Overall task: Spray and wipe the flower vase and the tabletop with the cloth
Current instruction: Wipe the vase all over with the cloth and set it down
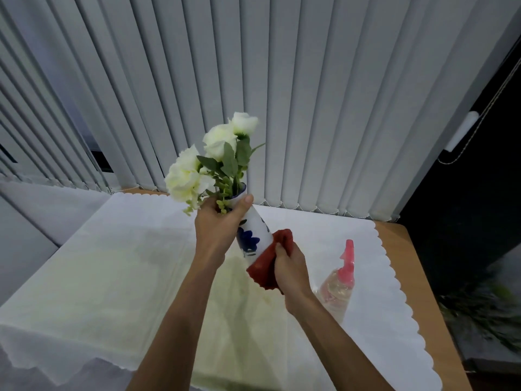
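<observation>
Two bare forearms reach up from the bottom edge over a worktop (400,249) draped with a white, scallop-edged cloth cover (112,263). The left hand (218,224) is wrapped closed around the neck of a white flower vase (253,230) painted with blue blooms, thumb pressed just under the rim, holding it lifted and tilted, mouth up and to the left, base down and to the right. White artificial flowers (197,165) with green leaves spill from the mouth of the vase. The right hand (290,266) is clenched on a bunched red cloth (270,263), which is pressed against the lower end of the vase and hides its base. Just to the right of that hand, a clear spray bottle (337,292) with a pink trigger head stands on the cover, its lower part partly hidden behind the right wrist. Pale grey vertical blinds (282,94) fill the background behind the worktop, with a dark opening at the right edge.
</observation>
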Tool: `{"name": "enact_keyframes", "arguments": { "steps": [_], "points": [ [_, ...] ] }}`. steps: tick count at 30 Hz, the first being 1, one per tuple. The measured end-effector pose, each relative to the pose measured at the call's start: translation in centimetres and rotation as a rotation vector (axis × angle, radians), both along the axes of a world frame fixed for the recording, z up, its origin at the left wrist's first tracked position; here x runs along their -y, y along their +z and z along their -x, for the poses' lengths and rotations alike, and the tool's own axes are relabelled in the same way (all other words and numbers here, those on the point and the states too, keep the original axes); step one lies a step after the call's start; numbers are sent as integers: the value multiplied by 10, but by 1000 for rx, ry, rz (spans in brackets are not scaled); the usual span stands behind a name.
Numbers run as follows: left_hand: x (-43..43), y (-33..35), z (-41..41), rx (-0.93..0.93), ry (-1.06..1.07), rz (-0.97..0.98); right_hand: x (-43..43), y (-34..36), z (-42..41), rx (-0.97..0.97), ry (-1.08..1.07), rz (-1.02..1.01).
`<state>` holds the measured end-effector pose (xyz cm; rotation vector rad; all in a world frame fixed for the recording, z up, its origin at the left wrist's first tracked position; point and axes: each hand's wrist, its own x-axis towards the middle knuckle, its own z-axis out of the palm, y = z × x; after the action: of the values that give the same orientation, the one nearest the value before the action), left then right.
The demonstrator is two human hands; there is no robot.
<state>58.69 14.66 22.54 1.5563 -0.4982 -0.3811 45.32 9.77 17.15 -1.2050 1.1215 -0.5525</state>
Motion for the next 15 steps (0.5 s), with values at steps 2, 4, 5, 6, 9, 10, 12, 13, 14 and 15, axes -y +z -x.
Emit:
{"name": "enact_keyframes", "arguments": {
  "steps": [2, 4, 5, 6, 9, 10, 12, 13, 14, 15],
  "points": [
    [0, -3, 1, -1, -41, 29, 3, 14, -4, -26, 96, 166],
    [1, -7, 5, 45, -112, 33, 7, 34, -9, 44, 203, 265],
    [1, -8, 6, 40, -148, 41, 11, 40, -13, 91, 226, 260],
    [1, -8, 6, 12, -182, 59, 13, 42, -15, 135, 222, 244],
    [-5, -9, 0, -50, -249, 118, 22, 24, -11, 19, 182, 172],
    [-7, -10, -1, -49, -256, 110, 24, 17, -6, -48, 196, 126],
    [-10, -11, 0, -55, -275, 101, 26, 13, -2, -122, 235, 36],
    [-10, -12, 1, -61, -285, 103, 26, 16, -4, -106, 247, 37],
    [-10, -14, 2, -57, -291, 97, 24, 25, -6, -48, 254, 66],
    [-10, -17, 4, -46, -293, 94, 23, 31, -10, 40, 251, 85]
  ]
}}
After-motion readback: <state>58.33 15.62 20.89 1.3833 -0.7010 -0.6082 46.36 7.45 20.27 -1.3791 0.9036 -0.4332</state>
